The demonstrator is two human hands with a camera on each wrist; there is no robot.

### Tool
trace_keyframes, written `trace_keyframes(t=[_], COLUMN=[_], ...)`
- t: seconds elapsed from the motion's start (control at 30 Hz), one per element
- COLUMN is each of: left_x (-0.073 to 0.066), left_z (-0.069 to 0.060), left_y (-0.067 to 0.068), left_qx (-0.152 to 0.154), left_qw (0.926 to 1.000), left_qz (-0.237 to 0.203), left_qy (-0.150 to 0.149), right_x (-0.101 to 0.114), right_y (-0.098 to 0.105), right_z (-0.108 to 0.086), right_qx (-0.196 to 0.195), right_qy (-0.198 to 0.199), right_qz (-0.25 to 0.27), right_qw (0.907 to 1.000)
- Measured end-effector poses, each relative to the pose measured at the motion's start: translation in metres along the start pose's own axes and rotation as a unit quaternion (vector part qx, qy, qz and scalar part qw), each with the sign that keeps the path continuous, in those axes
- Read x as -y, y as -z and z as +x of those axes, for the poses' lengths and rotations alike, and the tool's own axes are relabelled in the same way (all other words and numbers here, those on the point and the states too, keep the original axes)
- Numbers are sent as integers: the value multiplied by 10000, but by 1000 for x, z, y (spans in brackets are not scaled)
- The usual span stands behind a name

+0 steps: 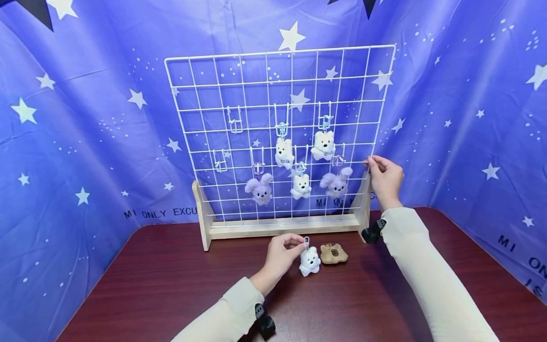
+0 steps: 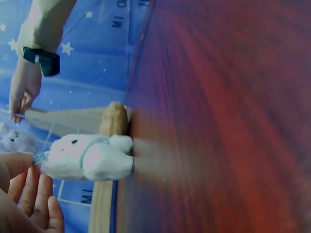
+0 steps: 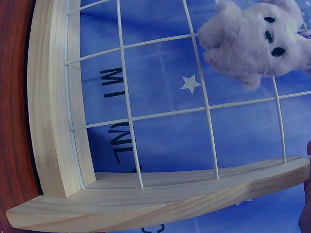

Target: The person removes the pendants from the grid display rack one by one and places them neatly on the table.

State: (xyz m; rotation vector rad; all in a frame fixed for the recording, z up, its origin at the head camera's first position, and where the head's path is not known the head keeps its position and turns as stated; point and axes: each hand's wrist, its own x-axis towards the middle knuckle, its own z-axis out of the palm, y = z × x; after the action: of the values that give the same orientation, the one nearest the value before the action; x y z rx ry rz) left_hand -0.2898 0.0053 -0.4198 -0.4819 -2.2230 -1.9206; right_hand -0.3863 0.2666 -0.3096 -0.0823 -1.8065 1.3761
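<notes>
My left hand (image 1: 282, 256) pinches the metal clasp of a white bear plush keychain (image 1: 310, 262) between thumb and finger. The bear hangs upright, its feet at or just over the tabletop; I cannot tell if they touch. Beside it on the table lies a brown plush (image 1: 334, 254). My right hand (image 1: 386, 178) grips the right edge of a white wire grid rack (image 1: 292, 128), just above its wooden side foot (image 1: 364, 204). In the right wrist view only a sliver of that hand shows. On the grid's hooks hang several white bear keychains (image 1: 325, 145) and two lilac plush keychains (image 1: 260, 189).
Two hooks at the grid's left, an upper hook (image 1: 235, 124) and a lower hook (image 1: 220, 164), hold no plush. The rack's wooden base (image 1: 282, 227) stands at the back of the dark red table (image 1: 171, 285). A blue star-patterned curtain (image 1: 98, 142) surrounds it.
</notes>
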Motion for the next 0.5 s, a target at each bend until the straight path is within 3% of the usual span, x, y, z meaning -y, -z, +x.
trace_keyframes(t=[0.1,0.2,0.33,0.5], left_x=[1,11,21,5], left_z=[4,12,23,26], left_y=[0,-2,-5,-4], left_qx=[-27,-91,-127,-40], left_qw=[10000,9999,9996,9992], left_qz=[-66,-112,-155,-249], left_qy=[17,-5,180,301], right_x=[0,-1,-1,0], right_y=[0,1,1,0], right_z=[0,0,1,1], right_qx=[21,-2,-33,-2], right_qy=[-2,-11,-52,-54], right_qz=[31,17,-14,-10], right_qw=[10000,10000,10000,10000])
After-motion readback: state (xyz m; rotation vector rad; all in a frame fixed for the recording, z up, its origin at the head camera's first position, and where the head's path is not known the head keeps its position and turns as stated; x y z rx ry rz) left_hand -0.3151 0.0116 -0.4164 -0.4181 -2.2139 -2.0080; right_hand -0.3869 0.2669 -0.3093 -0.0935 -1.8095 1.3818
